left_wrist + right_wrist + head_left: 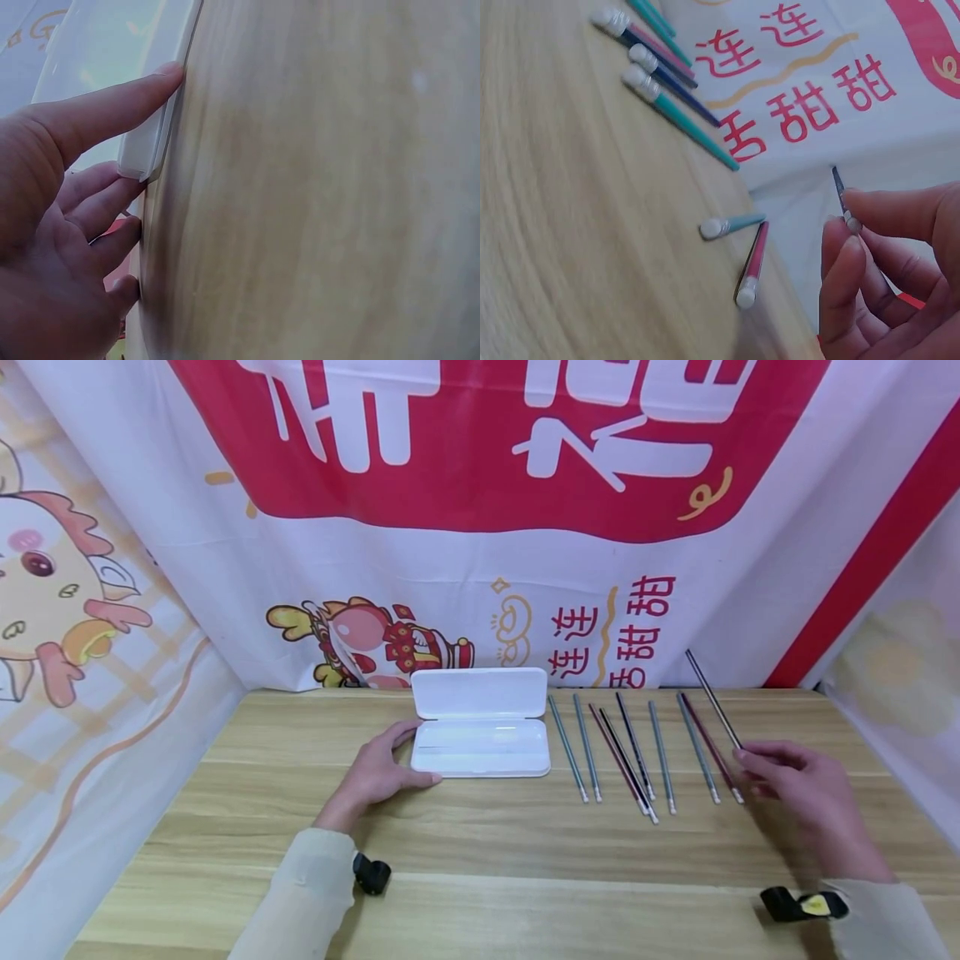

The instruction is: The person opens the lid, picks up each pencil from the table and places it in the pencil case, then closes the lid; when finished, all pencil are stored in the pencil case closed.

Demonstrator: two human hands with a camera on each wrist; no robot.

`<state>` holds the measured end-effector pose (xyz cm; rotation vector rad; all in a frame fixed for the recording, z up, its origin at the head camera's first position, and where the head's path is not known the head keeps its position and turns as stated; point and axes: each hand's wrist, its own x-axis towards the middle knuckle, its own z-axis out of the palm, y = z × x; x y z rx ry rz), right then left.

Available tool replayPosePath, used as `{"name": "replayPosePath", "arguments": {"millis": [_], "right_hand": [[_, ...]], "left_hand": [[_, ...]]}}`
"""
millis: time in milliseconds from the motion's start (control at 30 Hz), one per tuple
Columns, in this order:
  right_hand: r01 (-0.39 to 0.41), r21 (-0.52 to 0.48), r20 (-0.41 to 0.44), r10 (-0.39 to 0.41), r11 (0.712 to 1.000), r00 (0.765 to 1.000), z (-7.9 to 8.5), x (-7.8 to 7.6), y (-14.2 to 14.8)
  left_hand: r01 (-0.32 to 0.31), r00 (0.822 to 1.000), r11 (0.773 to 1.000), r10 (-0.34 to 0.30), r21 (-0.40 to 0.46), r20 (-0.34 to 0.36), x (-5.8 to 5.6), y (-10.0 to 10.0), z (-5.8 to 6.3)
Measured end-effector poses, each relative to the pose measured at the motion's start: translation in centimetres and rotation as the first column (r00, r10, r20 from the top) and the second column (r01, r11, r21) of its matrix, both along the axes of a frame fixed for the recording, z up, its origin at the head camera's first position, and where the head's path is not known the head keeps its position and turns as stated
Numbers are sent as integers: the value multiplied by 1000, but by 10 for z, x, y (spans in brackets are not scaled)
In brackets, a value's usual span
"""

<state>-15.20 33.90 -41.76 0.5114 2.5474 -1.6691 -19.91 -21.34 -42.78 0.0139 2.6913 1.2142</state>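
A white pencil case (480, 762) lies on the table with its lid (480, 693) raised at the back; no pencils show inside. My left hand (380, 768) holds its left end, thumb on the front edge and fingers along the side. In the left wrist view, that thumb (112, 109) crosses the white rim. On the right, my right hand (802, 785) pinches a dark pencil (712, 697) near its eraser end, its far end pointing up and away. Nearest this hand on the table are a dark red pencil (712, 747) and a teal pencil (699, 750).
Several more pencils, teal, dark and reddish, lie between the case and my right hand, among them a teal pencil (662, 760); their white erasers point toward me. A printed cloth (480, 552) hangs behind the wooden table (525, 877) and on both sides.
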Motion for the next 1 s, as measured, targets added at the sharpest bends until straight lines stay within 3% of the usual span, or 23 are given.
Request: {"name": "replayPosePath", "arguments": {"millis": [433,633,1000], "right_hand": [[-91,-92,-1,91,992,996,16,5,-11],[-177,-41,8,178,983,984,22,4,-26],[-302,96,57,298,948,953,27,-9,-85]], "left_hand": [[18,1000,1000,-18,-19,-1,2,2,4],[15,1000,999,-15,-33,4,3,3,7],[11,1000,1000,-11,-29,11,4,4,8]]}}
